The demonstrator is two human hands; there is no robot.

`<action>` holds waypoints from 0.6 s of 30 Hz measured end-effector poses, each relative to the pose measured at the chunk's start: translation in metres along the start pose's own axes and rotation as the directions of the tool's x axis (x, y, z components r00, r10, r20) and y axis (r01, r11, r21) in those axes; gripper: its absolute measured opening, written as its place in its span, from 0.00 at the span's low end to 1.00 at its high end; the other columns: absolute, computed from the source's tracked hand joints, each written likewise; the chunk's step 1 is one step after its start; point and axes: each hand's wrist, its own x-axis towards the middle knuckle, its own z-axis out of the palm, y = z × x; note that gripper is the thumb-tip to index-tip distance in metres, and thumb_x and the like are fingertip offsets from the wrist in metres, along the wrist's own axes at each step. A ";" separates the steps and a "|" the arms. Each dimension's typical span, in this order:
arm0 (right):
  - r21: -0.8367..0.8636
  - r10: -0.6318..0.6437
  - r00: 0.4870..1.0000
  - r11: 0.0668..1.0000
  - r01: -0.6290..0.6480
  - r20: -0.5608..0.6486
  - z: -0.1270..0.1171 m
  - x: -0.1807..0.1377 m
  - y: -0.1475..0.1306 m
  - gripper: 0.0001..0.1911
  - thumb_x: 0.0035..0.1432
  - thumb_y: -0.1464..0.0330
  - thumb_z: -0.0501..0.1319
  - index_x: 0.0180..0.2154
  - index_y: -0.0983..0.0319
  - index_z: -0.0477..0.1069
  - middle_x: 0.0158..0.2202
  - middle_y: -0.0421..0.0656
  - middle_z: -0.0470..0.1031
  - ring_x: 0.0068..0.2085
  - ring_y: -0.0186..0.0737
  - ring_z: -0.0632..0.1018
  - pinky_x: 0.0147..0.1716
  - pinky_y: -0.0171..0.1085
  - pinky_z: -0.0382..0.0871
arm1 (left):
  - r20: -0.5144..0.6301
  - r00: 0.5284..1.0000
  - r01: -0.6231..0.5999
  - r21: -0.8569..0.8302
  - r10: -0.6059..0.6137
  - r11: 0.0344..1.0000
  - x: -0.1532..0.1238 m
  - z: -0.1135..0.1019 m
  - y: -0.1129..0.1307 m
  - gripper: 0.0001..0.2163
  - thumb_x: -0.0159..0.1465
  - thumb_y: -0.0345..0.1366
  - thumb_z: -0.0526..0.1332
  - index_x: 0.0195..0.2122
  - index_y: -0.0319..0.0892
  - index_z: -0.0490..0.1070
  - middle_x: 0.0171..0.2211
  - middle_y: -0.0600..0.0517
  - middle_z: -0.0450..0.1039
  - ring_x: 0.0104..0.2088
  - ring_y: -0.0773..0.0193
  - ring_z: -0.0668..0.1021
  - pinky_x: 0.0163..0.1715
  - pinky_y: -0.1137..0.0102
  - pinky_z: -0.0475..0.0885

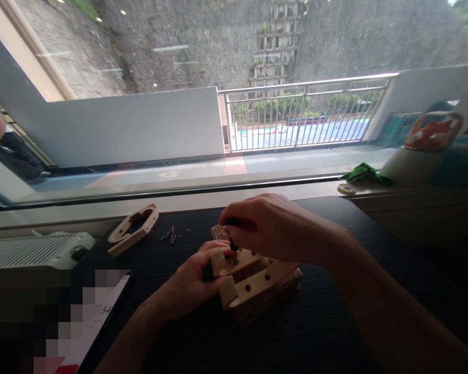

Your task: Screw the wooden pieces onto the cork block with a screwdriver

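Note:
A pale wooden model [257, 285] with round holes in its top pieces sits on the dark table [320, 327]. My left hand [197, 280] is closed around the model's left end, steadying it. Above the model, my right hand [265, 226] is closed on a small dark-handled screwdriver [233, 240] whose tip points down into the top of the wood. A loose curved wooden piece [134, 228] lies on the table to the upper left. A few small screws [170, 235] are scattered between that piece and the model.
A white paper sheet [97, 322] lies at the table's left front. A ribbed white radiator [35, 249] stands at the left. On the window sill at the right rest a green cloth [364, 172], a small yellow disc [347, 189] and a painted white object [421, 150].

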 end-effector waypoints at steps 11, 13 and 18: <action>-0.017 0.052 0.997 0.998 -0.053 -0.057 0.007 0.005 0.008 0.13 0.59 0.60 0.55 0.32 0.62 0.72 0.23 0.38 0.69 0.24 0.28 0.63 0.23 0.31 0.49 | -0.004 1.000 -0.005 -0.017 0.004 1.000 0.000 0.001 0.000 0.17 0.55 0.35 0.63 0.47 0.44 0.71 0.53 0.47 0.65 0.54 0.52 0.68 0.55 0.61 0.64; -0.037 0.047 0.996 0.998 -0.050 -0.073 0.008 0.005 0.006 0.14 0.58 0.59 0.55 0.32 0.62 0.72 0.22 0.37 0.68 0.23 0.28 0.62 0.23 0.32 0.48 | 0.004 1.000 0.002 -0.011 -0.002 1.000 0.000 0.001 0.000 0.17 0.55 0.35 0.63 0.48 0.44 0.71 0.53 0.47 0.65 0.53 0.52 0.69 0.54 0.62 0.64; 0.007 0.005 0.999 1.000 -0.005 -0.040 0.004 0.003 0.000 0.12 0.58 0.63 0.54 0.35 0.60 0.74 0.22 0.37 0.69 0.23 0.28 0.62 0.24 0.32 0.49 | -0.010 1.000 0.004 0.007 -0.004 1.000 0.000 0.000 0.002 0.17 0.56 0.35 0.62 0.47 0.42 0.71 0.53 0.46 0.65 0.53 0.51 0.69 0.54 0.59 0.64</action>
